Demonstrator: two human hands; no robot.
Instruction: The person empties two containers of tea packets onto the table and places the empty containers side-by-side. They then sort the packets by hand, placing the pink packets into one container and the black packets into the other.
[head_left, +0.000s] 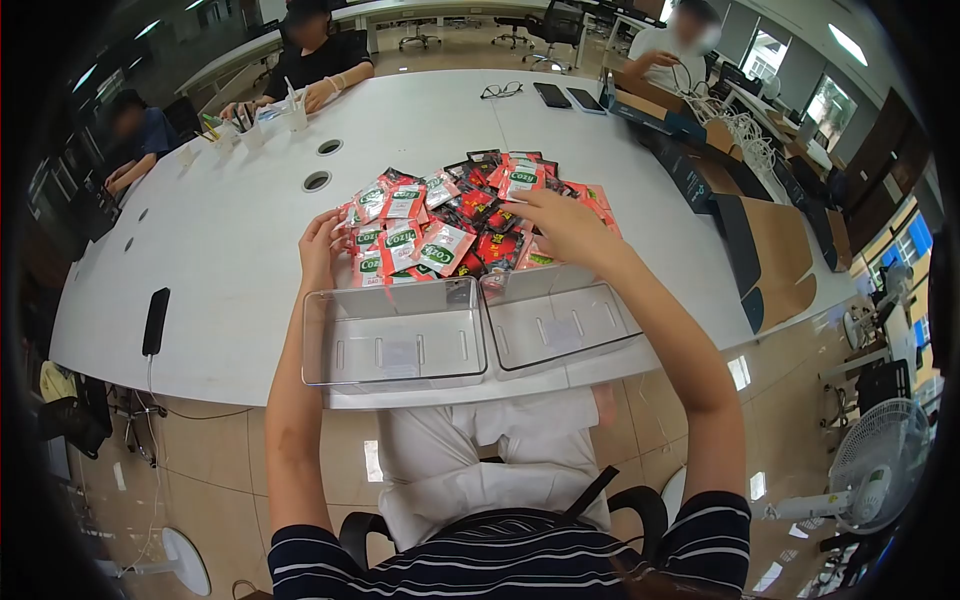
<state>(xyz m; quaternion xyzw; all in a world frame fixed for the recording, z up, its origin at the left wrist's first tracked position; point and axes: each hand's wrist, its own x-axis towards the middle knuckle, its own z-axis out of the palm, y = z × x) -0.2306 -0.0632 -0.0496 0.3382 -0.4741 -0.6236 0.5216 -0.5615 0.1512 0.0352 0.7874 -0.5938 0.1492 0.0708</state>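
A heap of small sachets lies on the white table, some pink-red with a green "Cozy" label point(447, 247) and others black and red point(497, 249). My left hand point(322, 243) is at the heap's left edge, fingers apart and slightly bent beside the pink sachets. Over the right side of the heap, my right hand point(562, 228) stretches its fingers across the packets, its fingertips touching or just above them. Two clear plastic bins stand between the heap and my body: the left bin point(394, 381) and the right bin point(562, 352). Neither has sachets in it.
Opened cardboard boxes point(765, 260) and white cables point(735, 130) occupy the table's right side. Glasses point(502, 90) and two phones point(552, 95) lie at the back. A black power bank-like device point(156, 321) is at left. Two people sit across the table, another at far left.
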